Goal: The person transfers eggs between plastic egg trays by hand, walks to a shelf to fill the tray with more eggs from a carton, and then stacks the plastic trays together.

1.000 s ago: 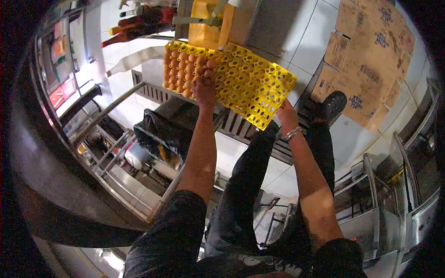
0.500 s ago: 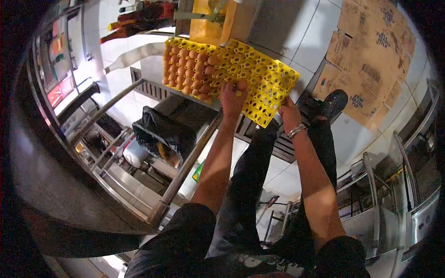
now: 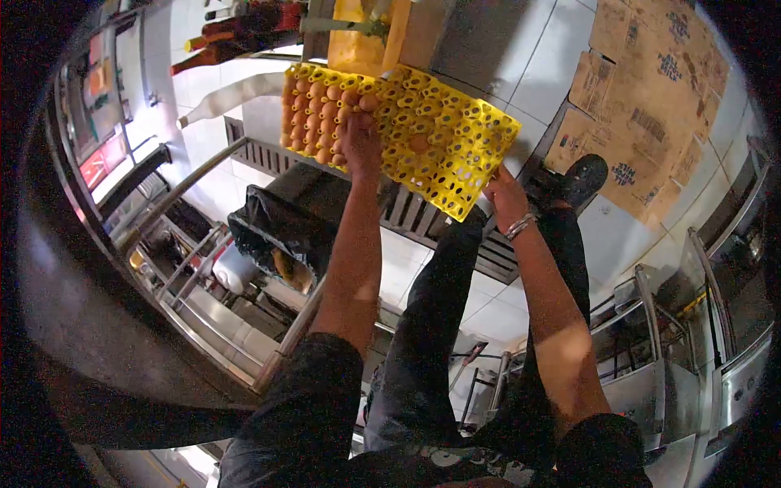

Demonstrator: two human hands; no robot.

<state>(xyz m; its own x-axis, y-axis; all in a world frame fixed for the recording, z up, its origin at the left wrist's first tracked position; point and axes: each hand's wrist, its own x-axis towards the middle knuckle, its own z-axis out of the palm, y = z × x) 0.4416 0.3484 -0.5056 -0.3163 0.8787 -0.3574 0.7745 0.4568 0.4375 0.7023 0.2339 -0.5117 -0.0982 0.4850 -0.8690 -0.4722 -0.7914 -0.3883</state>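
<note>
Brown eggs (image 3: 316, 112) fill the left part of a yellow egg tray (image 3: 333, 77). Adjoining it on the right is another yellow egg tray (image 3: 480, 134) with mostly bare cups; a single egg (image 3: 419, 143) sits in it. My left hand (image 3: 360, 148) is at the right edge of the egg rows, its fingers curled down around an egg; the fingertips are partly hidden. At the lower right corner of the barer tray, my right hand (image 3: 508, 202) grips the rim, with a bracelet on its wrist.
The trays rest above a dark slatted stand (image 3: 264, 156). Below is a bin with a black bag (image 3: 268, 220). Bottles (image 3: 244, 37) and a yellow container (image 3: 354, 49) stand beyond. Flattened cardboard (image 3: 643, 106) lies on the tiled floor at right. Metal rails run at left.
My left hand has moved left, from the egg in the barer tray to the egg rows. That egg stays behind in the tray. My right hand keeps its hold on the corner.
</note>
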